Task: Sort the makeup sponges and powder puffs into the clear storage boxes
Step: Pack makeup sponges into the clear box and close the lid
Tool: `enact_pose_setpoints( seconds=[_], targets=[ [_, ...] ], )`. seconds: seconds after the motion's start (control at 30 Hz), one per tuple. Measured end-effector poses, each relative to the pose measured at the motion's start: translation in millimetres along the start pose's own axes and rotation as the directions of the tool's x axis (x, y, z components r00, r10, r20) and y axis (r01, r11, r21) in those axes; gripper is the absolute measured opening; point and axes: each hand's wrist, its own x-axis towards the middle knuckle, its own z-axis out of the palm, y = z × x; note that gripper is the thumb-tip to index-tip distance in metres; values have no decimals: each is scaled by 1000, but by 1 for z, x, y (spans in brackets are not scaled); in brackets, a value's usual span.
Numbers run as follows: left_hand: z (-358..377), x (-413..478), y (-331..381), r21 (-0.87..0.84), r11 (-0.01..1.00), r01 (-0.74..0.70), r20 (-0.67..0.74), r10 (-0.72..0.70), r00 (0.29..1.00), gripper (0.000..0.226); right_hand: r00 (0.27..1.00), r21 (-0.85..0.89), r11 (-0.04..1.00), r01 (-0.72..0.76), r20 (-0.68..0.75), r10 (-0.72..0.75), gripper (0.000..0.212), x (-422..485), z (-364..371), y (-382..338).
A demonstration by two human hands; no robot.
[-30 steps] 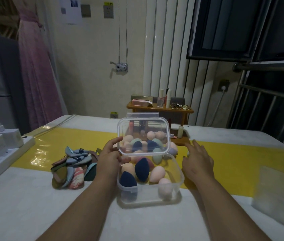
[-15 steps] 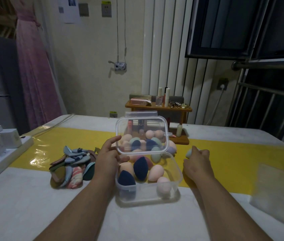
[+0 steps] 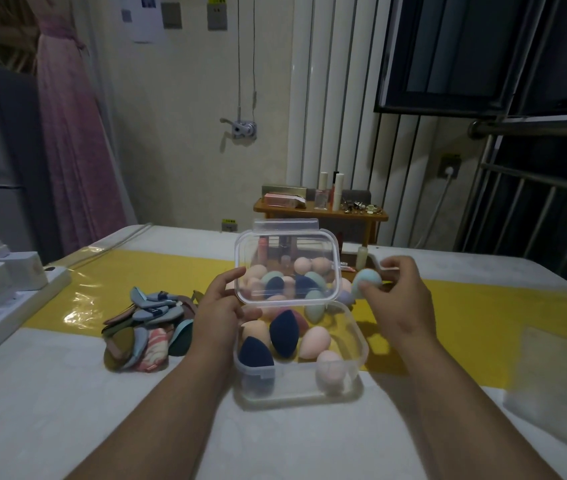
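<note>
Several sponges already lie in the clear box, which stands open on the tabletop between the two hands. Left hand grips the lid by its left edge, holding it upright over the far side of the box. Right hand pinches a pale green sponge between thumb and fingertips, raised just beside the lid's right edge and not yet over the opening. More sponges show through the lid, beyond the left hand; whether they lie inside the box or behind it cannot be told. A pile of powder puffs rests on the tabletop just left of the left hand, unsorted. Assessment: sponge sorting is partly done, with the held sponge outstanding; puff sorting appears not begun.
</note>
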Motion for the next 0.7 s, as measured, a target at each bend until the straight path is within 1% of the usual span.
enact_pose_setpoints(
  seconds=[0.03,0.1,0.2,0.27,0.33,0.4,0.43,0.57,0.7],
  targets=[
    [0,0,0,1,1000,-1,-4,1,1000,62,998,49,998,39,44,-41,30,-1,-2,-7],
    [0,-1,0,7,1000,-2,-5,2,1000,62,977,113,988,101,175,-120,24,-6,-7,-19],
    [0,-2,1,8,1000,-5,6,5,1000,62,887,177,978,114,424,-180,24,-20,-8,-35],
    [-1,-2,0,4,1000,0,9,0,1000,62,818,132,980,148,540,-196,28,-30,-6,-44],
    [-1,-1,-1,-3,1000,-1,18,1,1000,62,766,50,986,162,623,-157,35,-38,0,-50],
    [-1,0,-1,-3,1000,-11,19,11,1000,61,734,-18,986,166,670,-111,44,-42,5,-52],
    [-1,0,-1,2,1000,-17,16,17,1000,61,724,-49,981,186,682,-104,43,-43,7,-52],
    [0,-1,0,14,999,-31,20,30,999,63,716,-168,946,279,693,-88,22,-44,12,-52],
    [0,-1,-1,11,999,-43,14,43,999,61,702,-223,928,298,710,-55,19,-45,17,-52]
  ],
)
